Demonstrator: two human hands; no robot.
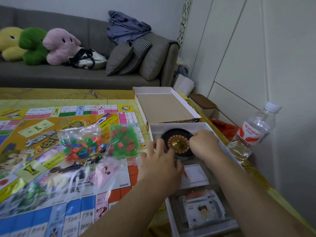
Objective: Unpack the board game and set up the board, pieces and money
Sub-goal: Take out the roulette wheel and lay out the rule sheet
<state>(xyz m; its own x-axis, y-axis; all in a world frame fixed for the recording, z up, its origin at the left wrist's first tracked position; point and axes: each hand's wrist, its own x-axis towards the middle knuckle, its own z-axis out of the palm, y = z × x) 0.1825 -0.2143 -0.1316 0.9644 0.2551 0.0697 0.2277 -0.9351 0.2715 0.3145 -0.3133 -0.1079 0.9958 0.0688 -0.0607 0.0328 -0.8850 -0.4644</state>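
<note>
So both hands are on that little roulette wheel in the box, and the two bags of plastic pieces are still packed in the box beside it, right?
Not quite. Both hands are on the roulette wheel in the box, but the head view shows the two bags of plastic pieces lying out on the unfolded board.

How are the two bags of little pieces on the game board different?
The left bag holds pieces in many colours: orange, blue and green. The right bag holds mostly green pieces with some red ones. The left bag lies nearer the middle of the board, while the right bag lies by the board's edge, closer to the left hand. Both bags are clear plastic, both rest on the board, and no hand touches either.
</note>
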